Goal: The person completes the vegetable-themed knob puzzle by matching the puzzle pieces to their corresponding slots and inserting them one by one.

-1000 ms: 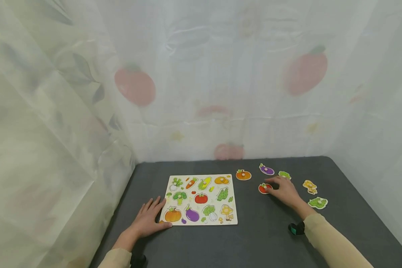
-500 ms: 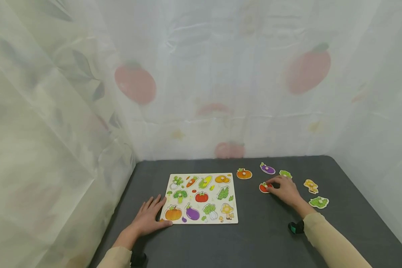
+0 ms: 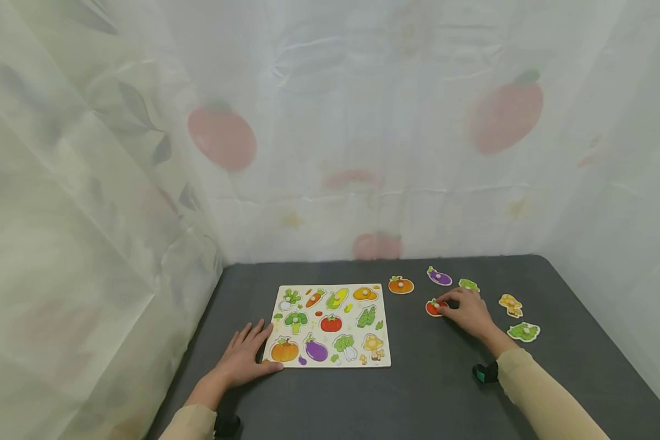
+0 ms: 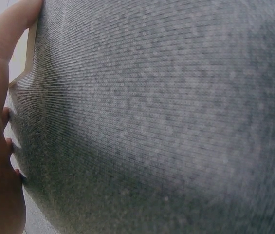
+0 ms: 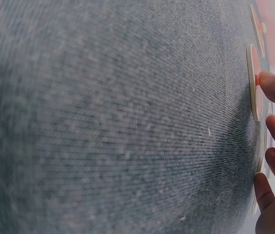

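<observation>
My left hand (image 3: 242, 360) lies with spread, straight fingers at the left edge of a white vegetable puzzle board (image 3: 330, 360); its thumb touches the lower left corner. In the left wrist view the thumb (image 4: 6, 29) rests on the board's edge. To the board's right, my right hand (image 3: 467, 313) pinches the small knob of a red tomato puzzle piece (image 3: 432, 308), which lies on the table. The right wrist view has the thumb (image 5: 273, 87) at the knob of that piece (image 5: 255, 92); the other fingers hang loosely over the table.
Around the right hand lie a pumpkin piece (image 3: 401, 285), an eggplant piece (image 3: 439, 277), a partly covered green piece (image 3: 467, 285), a mushroom piece (image 3: 510, 305) and another green piece (image 3: 524, 332). Curtains (image 3: 308, 214) enclose the dark grey table (image 3: 407, 397) at the back and sides.
The head view has shifted very slightly since the first frame. Both hands, the board and the pieces keep their places.
</observation>
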`<move>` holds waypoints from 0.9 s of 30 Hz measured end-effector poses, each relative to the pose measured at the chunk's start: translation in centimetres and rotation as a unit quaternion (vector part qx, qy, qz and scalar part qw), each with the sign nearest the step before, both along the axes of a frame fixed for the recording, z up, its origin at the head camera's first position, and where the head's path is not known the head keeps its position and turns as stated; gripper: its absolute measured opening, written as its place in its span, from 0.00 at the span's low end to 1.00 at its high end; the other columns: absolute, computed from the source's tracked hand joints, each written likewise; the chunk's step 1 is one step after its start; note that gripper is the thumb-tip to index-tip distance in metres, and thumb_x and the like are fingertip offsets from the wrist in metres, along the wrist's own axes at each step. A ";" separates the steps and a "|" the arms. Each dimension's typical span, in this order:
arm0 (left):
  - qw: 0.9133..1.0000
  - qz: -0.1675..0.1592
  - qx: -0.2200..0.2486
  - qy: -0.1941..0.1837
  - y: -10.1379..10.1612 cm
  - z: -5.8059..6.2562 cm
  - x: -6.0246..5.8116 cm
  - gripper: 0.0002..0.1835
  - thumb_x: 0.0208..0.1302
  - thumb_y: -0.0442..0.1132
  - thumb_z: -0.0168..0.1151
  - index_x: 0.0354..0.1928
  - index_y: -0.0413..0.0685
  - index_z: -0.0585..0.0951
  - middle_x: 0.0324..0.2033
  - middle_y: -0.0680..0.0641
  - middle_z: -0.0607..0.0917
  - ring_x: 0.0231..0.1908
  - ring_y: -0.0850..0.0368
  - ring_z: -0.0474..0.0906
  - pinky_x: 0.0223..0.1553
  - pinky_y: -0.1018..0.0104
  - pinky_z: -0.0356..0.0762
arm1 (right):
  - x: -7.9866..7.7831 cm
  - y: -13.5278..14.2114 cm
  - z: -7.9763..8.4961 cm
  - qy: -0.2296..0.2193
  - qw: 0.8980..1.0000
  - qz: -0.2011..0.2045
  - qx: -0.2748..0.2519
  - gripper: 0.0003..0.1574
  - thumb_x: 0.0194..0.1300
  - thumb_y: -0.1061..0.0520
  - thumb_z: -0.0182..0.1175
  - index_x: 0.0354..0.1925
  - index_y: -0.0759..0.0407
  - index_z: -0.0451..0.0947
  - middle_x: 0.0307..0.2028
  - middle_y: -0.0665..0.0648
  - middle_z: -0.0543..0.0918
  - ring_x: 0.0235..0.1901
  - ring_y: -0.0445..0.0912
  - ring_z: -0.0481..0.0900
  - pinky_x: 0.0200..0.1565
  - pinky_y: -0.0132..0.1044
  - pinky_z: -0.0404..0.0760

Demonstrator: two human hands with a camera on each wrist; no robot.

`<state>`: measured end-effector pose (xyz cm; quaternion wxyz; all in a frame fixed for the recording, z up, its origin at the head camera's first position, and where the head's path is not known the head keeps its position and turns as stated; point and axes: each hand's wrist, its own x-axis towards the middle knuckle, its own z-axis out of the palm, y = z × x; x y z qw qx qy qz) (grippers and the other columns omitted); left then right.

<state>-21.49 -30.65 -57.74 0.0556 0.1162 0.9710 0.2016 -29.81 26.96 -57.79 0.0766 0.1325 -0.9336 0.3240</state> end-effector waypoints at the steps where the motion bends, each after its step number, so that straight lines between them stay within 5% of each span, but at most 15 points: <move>1: 1.000 0.001 0.001 -0.001 0.0 0.0 0.0 0.60 0.52 0.76 0.67 0.80 0.50 0.61 0.78 0.36 0.58 0.76 0.29 0.45 0.72 0.30 0.38 | 0.0 0.0 0.0 -0.001 1.000 -0.001 0.000 0.12 0.65 0.50 0.72 0.44 0.54 0.89 0.51 0.62 0.82 0.56 0.65 0.72 0.58 0.73 0.63; 8: 1.000 0.003 -0.012 -0.019 0.2 0.6 0.0 0.60 0.52 0.75 0.68 0.80 0.50 0.61 0.78 0.37 0.57 0.76 0.29 0.44 0.73 0.30 0.38 | 0.0 -0.2 0.1 -0.008 1.000 -0.012 0.003 0.11 0.65 0.50 0.72 0.43 0.53 0.89 0.52 0.64 0.81 0.57 0.66 0.70 0.57 0.75 0.61; 17: 1.000 -0.009 0.010 0.010 -0.3 -0.5 0.1 0.61 0.52 0.78 0.65 0.80 0.51 0.60 0.78 0.36 0.58 0.76 0.28 0.45 0.72 0.29 0.37 | 0.0 -0.3 0.2 -0.011 1.000 -0.014 0.005 0.10 0.66 0.50 0.71 0.43 0.53 0.89 0.52 0.64 0.81 0.58 0.67 0.69 0.57 0.77 0.59; 27: 1.000 -0.005 0.000 0.003 0.1 0.4 0.2 0.59 0.53 0.74 0.69 0.79 0.48 0.62 0.77 0.34 0.58 0.75 0.27 0.46 0.72 0.28 0.40 | 0.0 -0.3 0.1 -0.018 1.000 -0.016 0.008 0.09 0.66 0.50 0.71 0.42 0.52 0.90 0.53 0.64 0.80 0.59 0.67 0.68 0.59 0.77 0.58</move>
